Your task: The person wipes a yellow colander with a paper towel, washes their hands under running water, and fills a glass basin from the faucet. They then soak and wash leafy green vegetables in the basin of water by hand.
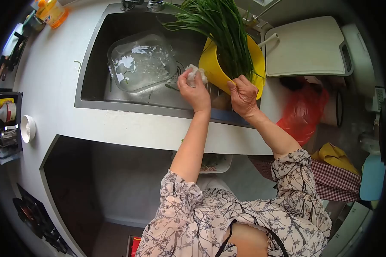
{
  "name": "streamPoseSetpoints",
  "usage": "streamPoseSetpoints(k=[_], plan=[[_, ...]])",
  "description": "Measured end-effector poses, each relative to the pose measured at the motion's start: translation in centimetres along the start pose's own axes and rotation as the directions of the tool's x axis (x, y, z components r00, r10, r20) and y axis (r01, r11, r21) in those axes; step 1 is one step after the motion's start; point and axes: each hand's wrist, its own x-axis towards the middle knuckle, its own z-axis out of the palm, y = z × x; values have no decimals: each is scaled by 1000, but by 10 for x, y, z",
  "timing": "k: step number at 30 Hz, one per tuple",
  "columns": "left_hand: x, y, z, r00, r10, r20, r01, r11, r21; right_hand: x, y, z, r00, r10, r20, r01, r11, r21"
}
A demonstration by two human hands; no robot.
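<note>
My right hand [245, 95] is closed on the near rim of a yellow basket [208, 63], which stands tilted at the right side of the sink [89, 104]. Long green chives [232, 36] fill the basket and spill out over its far side. Between the fingers of my left hand [194, 93] is a crumpled white wad [197, 75], held just left of the basket; I cannot tell whether it is cloth or paper. Left of that hand, a clear rectangular glass dish [142, 64] with wet, shiny patches lies in the sink.
Right of the sink are a white cutting board [306, 47] and a red plastic bag [303, 115]. A small white bowl [28, 129] sits on the left counter, and an orange bottle [52, 13] stands at the back left. The sink's taps [155, 5] are at the top.
</note>
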Motion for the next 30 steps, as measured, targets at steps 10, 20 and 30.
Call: streamPoseSetpoints(k=[10, 20, 30], plan=[[22, 31, 29, 964, 256, 72, -264, 951, 160, 28, -13, 0, 997, 69, 30, -70, 997, 40], [24, 44, 12, 955, 263, 137, -282, 948, 149, 9, -35, -19, 998, 43, 44, -49, 989, 142], [8, 60, -3, 969, 196, 148, -218, 964, 150, -3, -44, -31, 996, 5, 89, -21, 984, 178]])
